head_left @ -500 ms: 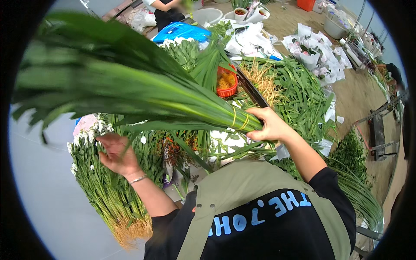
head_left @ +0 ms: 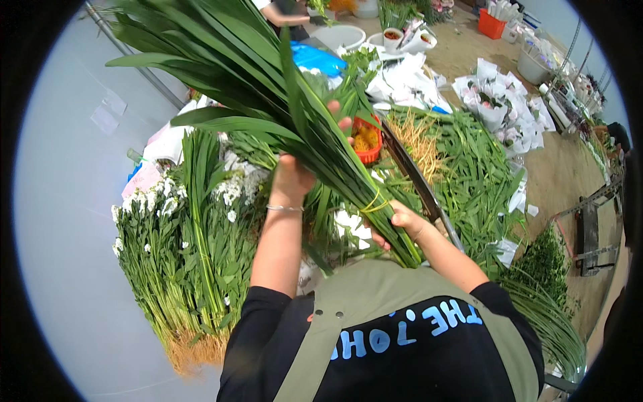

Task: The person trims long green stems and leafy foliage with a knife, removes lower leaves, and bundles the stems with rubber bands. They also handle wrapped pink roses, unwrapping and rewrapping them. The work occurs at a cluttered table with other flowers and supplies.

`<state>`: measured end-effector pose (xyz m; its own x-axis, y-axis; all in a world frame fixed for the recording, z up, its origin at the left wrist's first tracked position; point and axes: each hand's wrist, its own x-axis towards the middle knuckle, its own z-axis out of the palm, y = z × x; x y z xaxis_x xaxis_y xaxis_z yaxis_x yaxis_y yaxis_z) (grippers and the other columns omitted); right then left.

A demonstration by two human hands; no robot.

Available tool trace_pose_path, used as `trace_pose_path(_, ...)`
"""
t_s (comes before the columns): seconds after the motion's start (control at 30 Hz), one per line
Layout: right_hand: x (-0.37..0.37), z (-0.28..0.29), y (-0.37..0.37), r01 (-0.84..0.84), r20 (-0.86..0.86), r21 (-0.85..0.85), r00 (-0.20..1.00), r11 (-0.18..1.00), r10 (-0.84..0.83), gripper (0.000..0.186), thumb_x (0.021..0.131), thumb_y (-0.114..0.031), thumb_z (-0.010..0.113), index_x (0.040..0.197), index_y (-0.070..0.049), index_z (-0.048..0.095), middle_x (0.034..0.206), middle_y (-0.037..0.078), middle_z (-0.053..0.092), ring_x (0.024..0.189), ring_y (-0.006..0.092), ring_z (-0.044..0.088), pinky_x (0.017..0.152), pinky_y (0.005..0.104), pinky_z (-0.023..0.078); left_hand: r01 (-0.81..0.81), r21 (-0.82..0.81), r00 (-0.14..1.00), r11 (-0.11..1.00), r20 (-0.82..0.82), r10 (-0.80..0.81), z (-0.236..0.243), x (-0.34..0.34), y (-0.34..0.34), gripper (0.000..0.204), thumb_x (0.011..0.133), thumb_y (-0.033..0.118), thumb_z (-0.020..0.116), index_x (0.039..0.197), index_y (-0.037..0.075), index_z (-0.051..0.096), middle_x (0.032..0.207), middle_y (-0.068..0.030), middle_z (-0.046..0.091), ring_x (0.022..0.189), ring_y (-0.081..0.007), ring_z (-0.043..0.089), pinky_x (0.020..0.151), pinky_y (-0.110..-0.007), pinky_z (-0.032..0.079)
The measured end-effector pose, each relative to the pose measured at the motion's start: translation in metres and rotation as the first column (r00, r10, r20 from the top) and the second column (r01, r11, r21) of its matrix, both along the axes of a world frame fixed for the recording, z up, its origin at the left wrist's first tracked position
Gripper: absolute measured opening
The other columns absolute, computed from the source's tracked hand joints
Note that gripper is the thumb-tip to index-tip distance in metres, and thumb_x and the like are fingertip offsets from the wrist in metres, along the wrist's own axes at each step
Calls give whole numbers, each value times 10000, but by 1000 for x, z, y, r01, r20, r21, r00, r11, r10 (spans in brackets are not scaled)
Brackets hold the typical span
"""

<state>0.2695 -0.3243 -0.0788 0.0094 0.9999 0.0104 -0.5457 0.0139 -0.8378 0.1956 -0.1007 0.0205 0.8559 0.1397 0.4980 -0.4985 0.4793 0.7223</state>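
Note:
A thick bundle of long green leaves (head_left: 321,144) slants across the middle, leaf tips to the upper left and cut ends toward my chest. Yellow bands (head_left: 375,203) circle it near the lower end. Closed round that end, just below the bands, is my right hand (head_left: 407,224). My left hand (head_left: 293,177) is under the bundle's middle; its fingertips show on the far side, and its palm is hidden by the leaves. To the left, white-flowered stems with roots (head_left: 167,268) lie in a heap, with a slim banded bunch of leaves (head_left: 199,208) on top.
A red basket (head_left: 370,155) with yellow contents is just beyond the bundle. A long dark metal bar (head_left: 416,177) runs beside it. Heaped leaves (head_left: 472,181) cover the right side. White-wrapped bouquets (head_left: 499,107) are farther off. At the top, a co-worker's arm (head_left: 284,17) shows.
My left hand has moved from beside the bundle to round its middle. The bundle has swung from nearly level to steeper, its leaf end away from me. My right hand still grips the lower end.

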Motion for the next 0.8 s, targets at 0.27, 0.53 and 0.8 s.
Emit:
trace_pose_path(0.27,21,20,1,437,711,36,621,899,-330,646,803,-153,598,1386,-70,333,1223,116,503,1128,219,493,914,351,439,-393,-27,896,919,-235,376,-19,19,2,446,822,190,681,1154,-31,482,1062,-118,585,942,-254,610,891,-460,523)
trace_pose_path(0.53,0,52,55,610,779,464,64,642,-624,297,768,-131,676,1023,-29,566,907,113,563,875,272,558,779,362,444,-547,-13,823,837,-190,535,-42,20,-8,438,773,169,744,1110,-13,531,988,-63,611,862,-193,618,759,-347,527)
trace_pose_path(0.8,-13,11,64,684,620,384,306,620,-722,123,854,-85,590,931,6,619,843,91,617,733,166,604,646,282,480,-649,88,731,756,-205,651,-61,-4,4,379,745,2,692,1096,-12,550,999,-85,634,893,-207,628,814,-351,507)
